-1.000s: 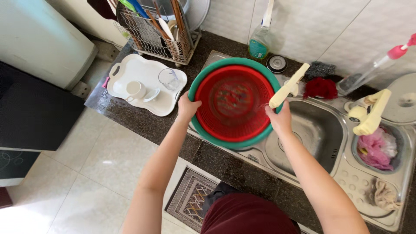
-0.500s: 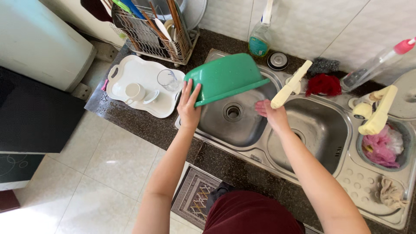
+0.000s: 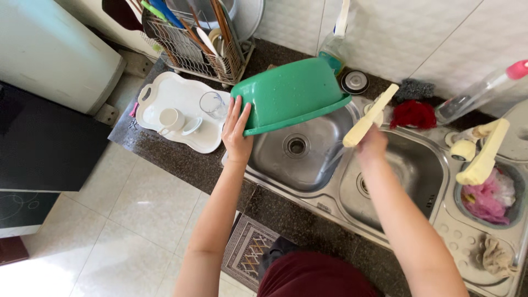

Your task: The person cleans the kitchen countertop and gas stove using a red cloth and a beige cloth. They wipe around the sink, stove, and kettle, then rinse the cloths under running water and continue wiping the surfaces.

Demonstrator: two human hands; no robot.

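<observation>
The left hand (image 3: 236, 131) grips the rim of the green basin (image 3: 289, 93), fingers spread flat on its outside, tipping it upside down over the left sink (image 3: 275, 159). At three o'clock of the basin, the right hand (image 3: 372, 144) is blurred; its fingers cannot be told. A white tray (image 3: 165, 99) lies at nine o'clock.

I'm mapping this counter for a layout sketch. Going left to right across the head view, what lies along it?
White tray with mug → left hand → tilted green basin → right hand → red scrubber → pink cloth.
</observation>
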